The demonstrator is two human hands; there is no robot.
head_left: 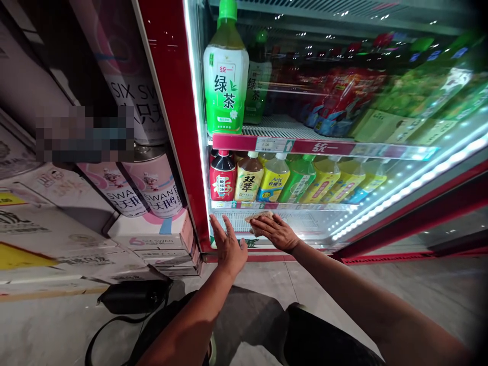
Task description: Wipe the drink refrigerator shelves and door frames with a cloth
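Observation:
I face an open drinks fridge with a red frame (179,127). My right hand (276,233) lies flat, fingers stretched, pressing a beige cloth (256,217) onto the bare white wire bottom shelf (305,221). My left hand (227,245) is open with fingers apart, holding nothing, at the fridge's lower left edge just beside the right hand. On the shelf above stand a dark plum-drink bottle (222,176), a brown tea bottle (248,178) and several yellow and green bottles (301,179). A large green-tea bottle (225,76) stands on the upper shelf.
Left of the fridge are stacked cardboard boxes (49,229) and pink Six Swan cans (156,185). A black bag with a strap (131,297) lies on the grey floor by my knees. The open glass door (412,203) swings out to the right.

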